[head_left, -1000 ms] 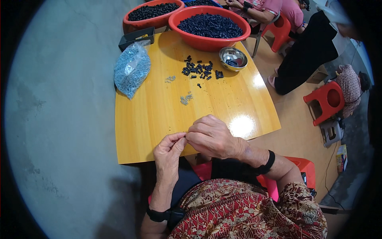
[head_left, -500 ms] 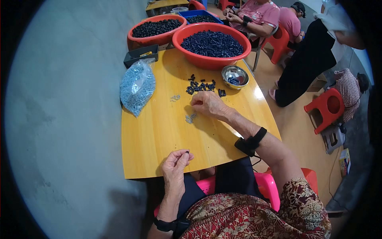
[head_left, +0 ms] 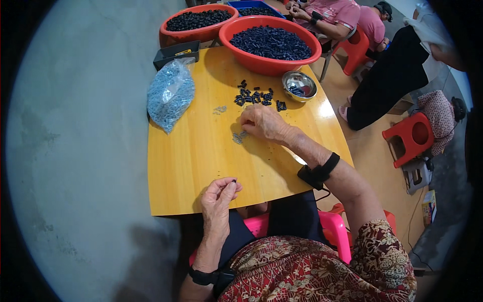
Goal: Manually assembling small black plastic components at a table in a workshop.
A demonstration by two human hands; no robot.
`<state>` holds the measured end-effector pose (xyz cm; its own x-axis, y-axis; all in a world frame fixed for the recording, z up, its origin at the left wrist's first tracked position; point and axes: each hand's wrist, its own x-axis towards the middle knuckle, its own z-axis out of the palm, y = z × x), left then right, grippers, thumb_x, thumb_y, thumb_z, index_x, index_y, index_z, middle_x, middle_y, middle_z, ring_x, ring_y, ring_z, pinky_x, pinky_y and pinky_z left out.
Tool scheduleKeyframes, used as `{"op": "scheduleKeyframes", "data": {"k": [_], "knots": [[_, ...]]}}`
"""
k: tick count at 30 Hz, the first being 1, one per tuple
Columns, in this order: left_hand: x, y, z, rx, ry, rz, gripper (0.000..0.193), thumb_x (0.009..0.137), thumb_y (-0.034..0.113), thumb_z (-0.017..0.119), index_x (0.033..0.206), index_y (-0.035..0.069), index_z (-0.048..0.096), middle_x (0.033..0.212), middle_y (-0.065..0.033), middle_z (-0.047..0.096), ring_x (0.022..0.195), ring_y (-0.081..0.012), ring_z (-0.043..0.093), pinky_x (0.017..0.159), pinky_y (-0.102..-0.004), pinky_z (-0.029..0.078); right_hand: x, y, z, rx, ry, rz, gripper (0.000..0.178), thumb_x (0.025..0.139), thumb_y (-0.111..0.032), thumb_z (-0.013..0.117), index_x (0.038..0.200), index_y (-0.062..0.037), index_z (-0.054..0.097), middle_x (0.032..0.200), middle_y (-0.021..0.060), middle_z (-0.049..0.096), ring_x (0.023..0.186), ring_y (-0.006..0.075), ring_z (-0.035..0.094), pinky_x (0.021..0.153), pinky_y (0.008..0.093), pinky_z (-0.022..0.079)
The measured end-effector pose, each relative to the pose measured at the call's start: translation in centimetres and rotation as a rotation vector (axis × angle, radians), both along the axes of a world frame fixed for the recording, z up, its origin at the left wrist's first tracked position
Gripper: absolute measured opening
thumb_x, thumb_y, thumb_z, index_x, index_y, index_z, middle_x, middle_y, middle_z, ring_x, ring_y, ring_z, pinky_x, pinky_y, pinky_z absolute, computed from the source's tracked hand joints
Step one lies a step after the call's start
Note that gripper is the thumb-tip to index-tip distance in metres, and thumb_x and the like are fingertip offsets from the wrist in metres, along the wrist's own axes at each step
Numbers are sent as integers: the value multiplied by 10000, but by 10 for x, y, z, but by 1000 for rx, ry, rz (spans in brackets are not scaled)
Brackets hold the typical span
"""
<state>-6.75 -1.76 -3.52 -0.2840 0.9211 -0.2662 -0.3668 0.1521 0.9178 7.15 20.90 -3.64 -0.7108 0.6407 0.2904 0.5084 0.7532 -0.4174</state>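
Note:
Close to the table's near edge, my left hand pinches a small black piece between thumb and forefinger. My right hand reaches over the middle of the table, its fingers curled down and bunched at the surface. Anything between those fingertips is hidden. Right beside them lies a small cluster of thin silvery pieces, with another little cluster of silvery pieces farther left. Just beyond the hand is a loose heap of short black tubular pieces.
A red basin of dark pieces, a second red basin, a metal bowl, a grey tray and a clear bag of silvery pieces stand on or beyond the yellow table. Wall at left; people and red stools at right.
The whole scene sits a little higher in the picture as the head view shifts. Both hands keep nearly the same pose and place over the table.

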Motion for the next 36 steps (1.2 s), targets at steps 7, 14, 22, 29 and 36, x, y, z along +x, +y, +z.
{"op": "scheduleKeyframes", "data": {"k": [7,14,22,29,36], "knots": [[0,-2,-3,25,5,-3,166,921,149,636,1032,25,635,909,-52,671,866,-118,626,763,-224,464,6,-5,5,48,-75,28,97,779,-137,617,815,-50,640,852,122,609,871,311,611,757,419,503],[1,-2,-4,30,-19,8,170,917,148,643,1034,25,634,920,-51,667,865,-118,626,771,-222,469,12,-14,4,141,-64,44,104,781,-129,604,795,-27,601,861,138,591,876,324,590,758,424,491],[2,-3,-6,24,-10,17,185,919,151,642,1050,21,623,928,-59,662,872,-126,625,786,-228,475,0,-7,7,204,-134,68,81,776,-112,604,799,-36,592,851,125,577,876,303,586,747,414,485],[-1,-3,-6,36,-49,26,180,916,141,643,1052,26,619,938,-58,654,878,-130,621,799,-239,482,4,-10,1,255,-116,64,88,775,-113,592,803,-30,587,838,129,581,852,314,595,731,416,493],[-1,-2,-6,45,-53,46,170,915,165,648,1025,36,642,910,-43,676,872,-113,634,773,-235,468,5,-11,7,160,-105,62,82,765,-106,588,798,-31,589,838,133,582,855,319,600,731,424,496]]}}
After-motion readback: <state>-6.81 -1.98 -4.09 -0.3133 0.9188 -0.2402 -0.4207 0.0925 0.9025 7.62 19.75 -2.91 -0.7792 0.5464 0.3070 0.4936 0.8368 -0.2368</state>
